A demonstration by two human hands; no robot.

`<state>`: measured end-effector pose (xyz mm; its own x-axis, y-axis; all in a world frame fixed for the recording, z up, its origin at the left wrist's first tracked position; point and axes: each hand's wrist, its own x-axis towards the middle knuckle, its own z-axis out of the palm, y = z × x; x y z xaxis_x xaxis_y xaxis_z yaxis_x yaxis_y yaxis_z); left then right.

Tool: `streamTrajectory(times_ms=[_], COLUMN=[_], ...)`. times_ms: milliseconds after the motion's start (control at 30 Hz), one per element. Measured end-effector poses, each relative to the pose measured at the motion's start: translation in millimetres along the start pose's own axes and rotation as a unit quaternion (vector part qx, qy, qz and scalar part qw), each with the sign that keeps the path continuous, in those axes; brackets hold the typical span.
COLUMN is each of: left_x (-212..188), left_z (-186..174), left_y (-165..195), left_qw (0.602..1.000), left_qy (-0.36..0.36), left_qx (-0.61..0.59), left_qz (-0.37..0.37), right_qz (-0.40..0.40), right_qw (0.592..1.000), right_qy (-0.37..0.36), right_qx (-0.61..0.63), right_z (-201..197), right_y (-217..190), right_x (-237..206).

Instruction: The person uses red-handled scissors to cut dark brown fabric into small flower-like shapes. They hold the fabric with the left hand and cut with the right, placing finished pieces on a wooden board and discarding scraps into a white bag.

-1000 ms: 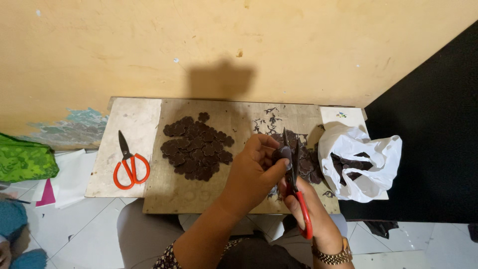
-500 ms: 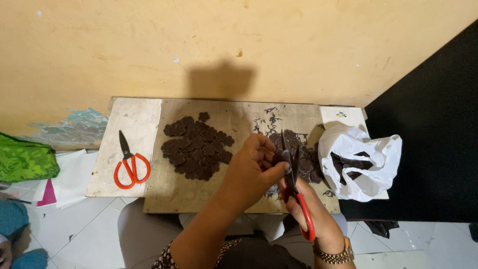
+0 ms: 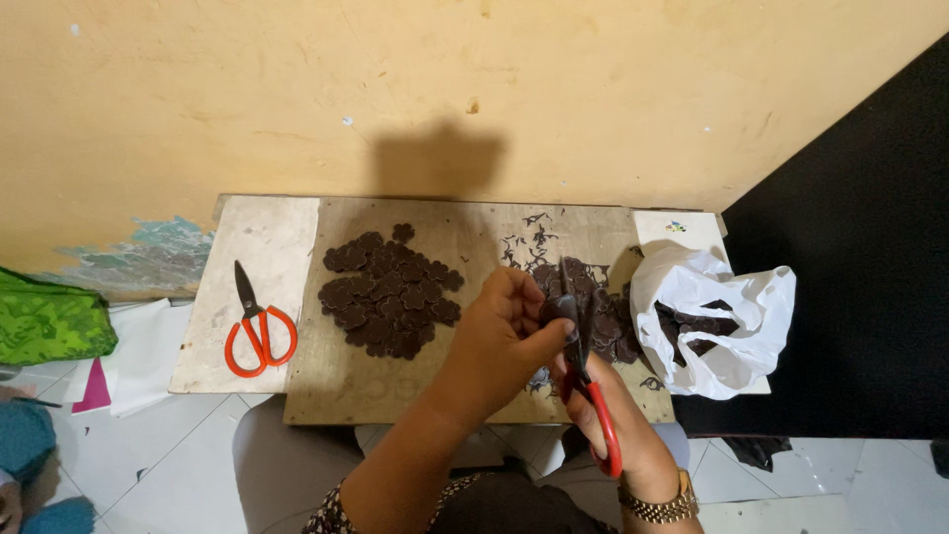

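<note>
- Our left hand (image 3: 504,331) pinches a small dark cutout piece (image 3: 561,309); fingers (image 3: 547,344) clamped on its left edge, above the desk (image 3: 395,386).
- Our right hand (image 3: 618,430) grips red-handled scissors (image 3: 583,366), fingers closed through the loops; the blades meet the piece from below.
- Pile of dark flower-shaped cutouts (image 3: 388,295) lies left of the hands.
- Spare scissors (image 3: 255,324) farther left; white bag (image 3: 714,321) at right.

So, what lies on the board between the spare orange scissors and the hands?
In the head view, a pile of dark flower-shaped cutouts lies between the spare scissors and the left hand.
</note>
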<state>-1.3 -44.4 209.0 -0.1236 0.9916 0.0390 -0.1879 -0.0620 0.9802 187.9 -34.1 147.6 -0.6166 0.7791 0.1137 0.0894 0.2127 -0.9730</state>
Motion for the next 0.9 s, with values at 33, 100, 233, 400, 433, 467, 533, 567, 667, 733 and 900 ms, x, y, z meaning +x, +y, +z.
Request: streamTrajectory(times_ms=[33,100,233,400,433,467,533,567,667,733,900], left_x=[0,0,3,2,2,3,4,5,6,7,6], left_z=[0,1,1,4,4,4,3,1,0,-3,-9], left_y=[-3,-7,-11,-11,-11,-12,-13,-14,-18,-20,-18], left_qw=[1.000,0.998,0.985,0.972,0.971,0.970,0.970,0.972,0.971,0.972,0.958], left_qy=[-0.013,-0.039,-0.073,-0.062,-0.062,-0.061,-0.057,-0.055,-0.066,-0.072,-0.103], left_qx=[-0.017,-0.052,-0.150,-0.199,-0.205,-0.211,-0.213,-0.209,-0.217,-0.213,-0.253], left_qz=[-0.004,-0.011,-0.052,-0.105,-0.105,-0.104,-0.099,-0.093,-0.078,-0.073,-0.085], right_qz=[-0.009,-0.017,-0.032,-0.009,-0.002,-0.010,-0.023,-0.022,-0.011,0.004,-0.024], right_qw=[1.000,1.000,0.999,0.997,0.997,0.998,0.998,0.998,0.999,0.999,0.998], right_qy=[-0.001,0.006,0.010,0.006,0.007,0.000,-0.016,-0.018,-0.015,-0.002,-0.009], right_qx=[0.001,0.006,0.038,0.079,0.075,0.069,0.058,0.053,0.042,0.040,0.062], right_z=[1,3,8,8,8,7,5,4,3,5,8], right_y=[1,3,0,-12,-13,-13,-11,-9,-3,-1,-5], right_x=[0,-3,-2,-5,-4,-3,0,2,4,4,5])
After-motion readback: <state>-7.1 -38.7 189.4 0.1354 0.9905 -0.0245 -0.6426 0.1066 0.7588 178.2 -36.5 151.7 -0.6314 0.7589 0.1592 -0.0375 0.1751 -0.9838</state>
